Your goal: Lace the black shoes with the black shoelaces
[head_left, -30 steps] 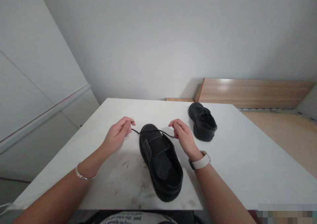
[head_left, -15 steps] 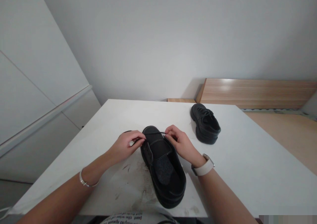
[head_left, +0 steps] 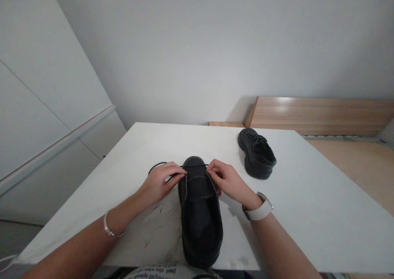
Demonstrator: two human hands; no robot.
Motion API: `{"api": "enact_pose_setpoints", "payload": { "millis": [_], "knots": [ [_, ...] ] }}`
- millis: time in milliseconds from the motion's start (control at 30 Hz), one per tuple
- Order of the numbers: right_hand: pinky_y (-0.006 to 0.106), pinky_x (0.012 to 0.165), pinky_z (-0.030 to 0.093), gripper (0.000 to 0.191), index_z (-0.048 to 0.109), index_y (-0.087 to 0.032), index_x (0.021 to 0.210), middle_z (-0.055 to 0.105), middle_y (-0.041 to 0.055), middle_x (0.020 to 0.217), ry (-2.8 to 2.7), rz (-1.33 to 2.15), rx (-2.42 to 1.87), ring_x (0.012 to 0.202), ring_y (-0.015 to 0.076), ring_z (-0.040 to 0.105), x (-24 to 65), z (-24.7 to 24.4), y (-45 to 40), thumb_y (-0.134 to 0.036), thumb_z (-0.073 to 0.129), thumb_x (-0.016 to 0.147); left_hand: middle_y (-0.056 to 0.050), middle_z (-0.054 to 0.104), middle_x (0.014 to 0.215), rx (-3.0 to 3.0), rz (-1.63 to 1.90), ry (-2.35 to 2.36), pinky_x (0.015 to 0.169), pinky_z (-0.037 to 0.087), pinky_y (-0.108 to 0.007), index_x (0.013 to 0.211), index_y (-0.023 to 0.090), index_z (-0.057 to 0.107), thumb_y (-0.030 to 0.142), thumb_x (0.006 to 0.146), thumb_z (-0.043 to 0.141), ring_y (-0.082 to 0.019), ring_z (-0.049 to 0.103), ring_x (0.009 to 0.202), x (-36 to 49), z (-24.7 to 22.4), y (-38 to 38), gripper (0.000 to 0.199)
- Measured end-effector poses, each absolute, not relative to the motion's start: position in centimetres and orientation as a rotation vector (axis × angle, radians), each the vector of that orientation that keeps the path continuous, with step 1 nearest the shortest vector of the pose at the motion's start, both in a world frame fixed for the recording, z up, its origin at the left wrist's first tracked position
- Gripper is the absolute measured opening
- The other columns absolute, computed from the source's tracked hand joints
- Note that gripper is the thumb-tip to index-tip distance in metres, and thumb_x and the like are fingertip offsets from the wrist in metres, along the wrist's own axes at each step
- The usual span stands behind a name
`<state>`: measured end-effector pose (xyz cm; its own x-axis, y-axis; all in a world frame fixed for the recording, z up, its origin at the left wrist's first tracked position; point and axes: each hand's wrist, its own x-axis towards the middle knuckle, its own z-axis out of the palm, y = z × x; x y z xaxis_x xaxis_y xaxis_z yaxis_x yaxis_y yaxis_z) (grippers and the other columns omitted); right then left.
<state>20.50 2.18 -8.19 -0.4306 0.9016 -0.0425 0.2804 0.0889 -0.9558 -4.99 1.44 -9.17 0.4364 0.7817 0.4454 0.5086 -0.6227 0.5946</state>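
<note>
A black shoe [head_left: 201, 225] lies on the white table with its toe pointing away from me and its opening towards me. A thin black lace [head_left: 197, 164] runs across the front of the shoe. My left hand [head_left: 164, 180] pinches at the shoe's left eyelet flap, with a loop of lace arching behind the fingers. On the other side, my right hand [head_left: 222, 176] is closed, thumb and finger pinched at the lace and the right flap. The fingertips partly hide what each hand grips.
A second black shoe [head_left: 258, 153], laced, stands at the back right of the white table [head_left: 308, 213]. Brown smudges mark the surface near me. Behind the table are a wall and a wooden headboard [head_left: 323, 114].
The near shoe has turned, its heel swinging left, and now points more straight away from me. Both hands have shifted slightly right with it.
</note>
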Motion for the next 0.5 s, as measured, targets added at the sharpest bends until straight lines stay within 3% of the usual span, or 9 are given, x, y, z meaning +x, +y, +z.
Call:
{"api": "enact_pose_setpoints", "payload": {
  "millis": [367, 500],
  "knots": [
    [0.019, 0.036, 0.044, 0.021, 0.050, -0.021, 0.087, 0.053, -0.0077, 0.055, -1.716, 1.312, -1.200, 0.038, 0.0095, 0.051, 20.2, -7.9, 2.2, -0.042, 0.054, 0.089, -0.007, 0.071, 0.097, 2.408, 1.055, 1.220, 0.078, 0.054, -0.030, 0.103, 0.020, 0.070, 0.023, 0.098, 0.057, -0.018, 0.067, 0.086, -3.7, -9.8, 1.4, 0.015],
    [0.021, 0.039, 0.046, 0.023, 0.049, -0.021, 0.089, 0.054, -0.0075, 0.054, -1.681, 1.320, -1.188, 0.039, 0.0111, 0.054, 20.0, -8.1, 2.3, -0.044, 0.054, 0.090, -0.011, 0.070, 0.116, 2.452, 1.154, 1.182, 0.093, 0.055, -0.035, 0.103, 0.019, 0.067, 0.018, 0.099, 0.050, -0.021, 0.067, 0.108, -3.2, -10.1, 1.9, 0.018]
  ]
}}
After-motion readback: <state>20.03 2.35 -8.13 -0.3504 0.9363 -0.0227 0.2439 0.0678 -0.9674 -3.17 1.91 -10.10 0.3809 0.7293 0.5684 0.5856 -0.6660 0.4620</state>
